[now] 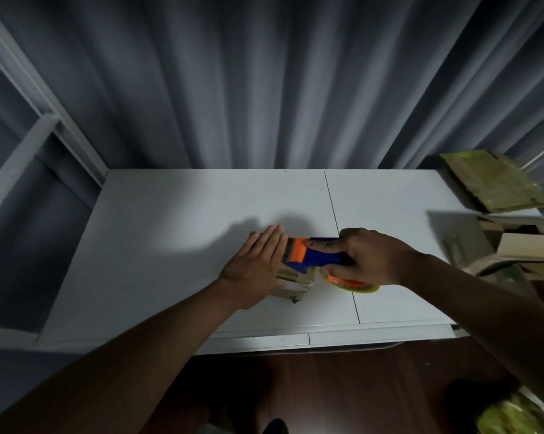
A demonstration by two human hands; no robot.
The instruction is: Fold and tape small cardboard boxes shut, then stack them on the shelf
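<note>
Left hand [254,260] lay flat, fingers straight, pressing the cardboard box [292,285]; right hand [366,256] gripped the tape dispenser [314,255] on the bench [170,230].

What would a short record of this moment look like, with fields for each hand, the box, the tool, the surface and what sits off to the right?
left hand: flat, fingers straight, pressing down on the box
right hand: grips the tape dispenser's handle
small cardboard box: on the table, mostly covered by the hand and dispenser
tape dispenser: blue and orange, head laid on the box top, tape roll toward the right
white table: bears the box
pile of flat cardboard: at the table's right edge
</note>
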